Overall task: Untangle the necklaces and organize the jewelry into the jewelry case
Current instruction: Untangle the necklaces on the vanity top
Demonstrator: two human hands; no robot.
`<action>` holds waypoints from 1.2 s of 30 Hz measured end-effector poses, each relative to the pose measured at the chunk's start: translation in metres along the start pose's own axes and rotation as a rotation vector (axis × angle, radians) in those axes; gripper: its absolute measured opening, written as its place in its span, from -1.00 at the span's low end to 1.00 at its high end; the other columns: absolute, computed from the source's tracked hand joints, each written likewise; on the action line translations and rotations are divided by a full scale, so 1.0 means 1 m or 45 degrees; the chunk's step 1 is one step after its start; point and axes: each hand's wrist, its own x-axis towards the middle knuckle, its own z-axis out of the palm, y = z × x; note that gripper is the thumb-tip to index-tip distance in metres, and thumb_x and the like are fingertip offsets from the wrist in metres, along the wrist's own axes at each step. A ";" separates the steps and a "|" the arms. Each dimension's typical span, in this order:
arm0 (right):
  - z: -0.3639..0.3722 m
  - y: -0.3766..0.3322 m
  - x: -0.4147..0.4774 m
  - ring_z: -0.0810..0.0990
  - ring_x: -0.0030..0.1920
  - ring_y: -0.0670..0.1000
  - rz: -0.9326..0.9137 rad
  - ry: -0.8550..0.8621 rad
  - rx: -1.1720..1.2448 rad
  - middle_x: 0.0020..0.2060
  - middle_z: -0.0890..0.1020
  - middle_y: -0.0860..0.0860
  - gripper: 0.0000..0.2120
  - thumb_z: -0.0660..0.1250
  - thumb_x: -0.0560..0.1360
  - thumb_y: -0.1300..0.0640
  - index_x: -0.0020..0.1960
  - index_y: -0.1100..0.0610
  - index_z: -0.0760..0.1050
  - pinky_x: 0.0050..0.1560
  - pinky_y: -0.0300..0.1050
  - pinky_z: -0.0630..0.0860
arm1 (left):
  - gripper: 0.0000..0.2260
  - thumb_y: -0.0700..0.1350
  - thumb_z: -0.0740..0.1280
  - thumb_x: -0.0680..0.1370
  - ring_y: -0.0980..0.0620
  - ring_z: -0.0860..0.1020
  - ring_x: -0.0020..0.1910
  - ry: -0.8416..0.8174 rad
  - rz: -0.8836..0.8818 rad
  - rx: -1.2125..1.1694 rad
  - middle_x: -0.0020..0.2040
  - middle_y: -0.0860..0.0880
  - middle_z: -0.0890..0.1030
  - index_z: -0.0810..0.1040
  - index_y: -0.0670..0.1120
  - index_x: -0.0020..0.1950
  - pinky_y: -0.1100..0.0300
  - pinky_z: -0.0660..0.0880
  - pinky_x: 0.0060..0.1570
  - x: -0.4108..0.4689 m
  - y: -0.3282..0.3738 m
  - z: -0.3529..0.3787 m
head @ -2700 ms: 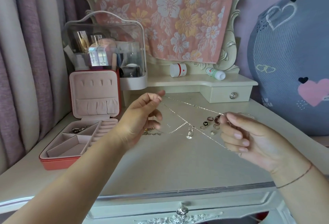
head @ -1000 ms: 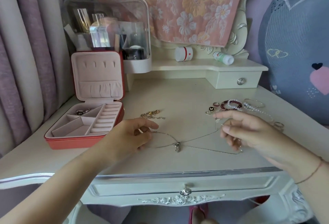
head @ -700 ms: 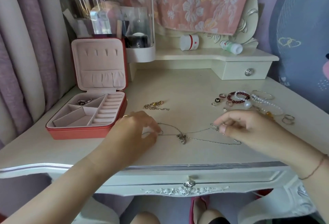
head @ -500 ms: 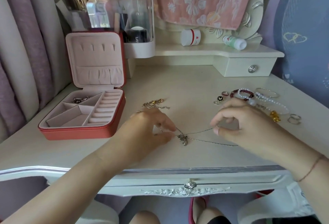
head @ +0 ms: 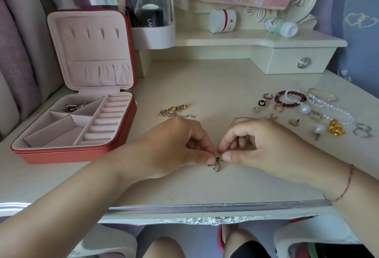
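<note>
Two hands meet at the front middle of the table (head: 205, 81). Left hand (head: 174, 145) and right hand (head: 266, 147) each have thumb and forefinger pinched on a thin silver necklace (head: 213, 163), fingertips almost touching, other fingers curled. Its pendant (head: 217, 167) lies on the table just below the fingertips; most of the chain is hidden under the hands. Red string sits on the right wrist.

Red jewelry case (head: 127, 118) stands open at the left, lid upright, pink lining. Small silver pieces (head: 75, 107) lie in its back-left compartment; the ring rolls and the other compartments show only lining.

Tangled gold chain (head: 176, 111) lies on the table just behind the left hand, apart from it.

Loose jewelry is spread at the right: red bead bracelet (head: 287, 103), pearl strands (head: 332, 110), thin bangle (head: 324, 94), rings (head: 363, 130), gold charm (head: 336, 127), small studs.

White jar (head: 222, 21) and a bottle (head: 281, 26) on its side are on the back shelf.
</note>
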 end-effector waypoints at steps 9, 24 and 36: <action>0.001 0.004 -0.004 0.43 -0.31 -0.13 -0.060 -0.014 0.132 -0.26 0.56 -0.07 -0.92 0.41 0.36 -0.04 -0.17 -0.07 0.64 -0.28 -0.34 0.35 | -0.84 -0.11 0.40 0.53 0.20 0.43 -0.31 0.125 0.106 -0.015 -0.31 0.15 0.52 0.55 0.11 -0.21 0.38 0.33 -0.27 -0.002 -0.009 0.009; 0.012 0.000 -0.008 0.49 -0.17 -0.08 -0.170 0.037 -0.075 -0.24 0.51 -0.17 -0.93 0.39 0.32 -0.04 -0.23 -0.06 0.55 -0.15 -0.26 0.43 | -0.84 -0.03 0.55 0.32 -0.01 0.59 -0.17 0.058 0.128 -0.252 -0.15 0.03 0.61 0.69 0.05 -0.13 0.07 0.54 -0.09 -0.003 -0.017 0.006; 0.005 -0.003 -0.007 0.53 -0.16 -0.14 -0.109 -0.068 0.365 -0.19 0.61 -0.08 -0.84 0.39 0.40 0.12 -0.03 0.02 0.52 -0.06 -0.28 0.43 | -0.93 -0.02 0.41 0.42 0.12 0.40 -0.33 0.114 0.194 -0.492 -0.31 0.05 0.55 0.64 0.01 -0.18 0.36 0.36 -0.29 -0.003 -0.013 0.004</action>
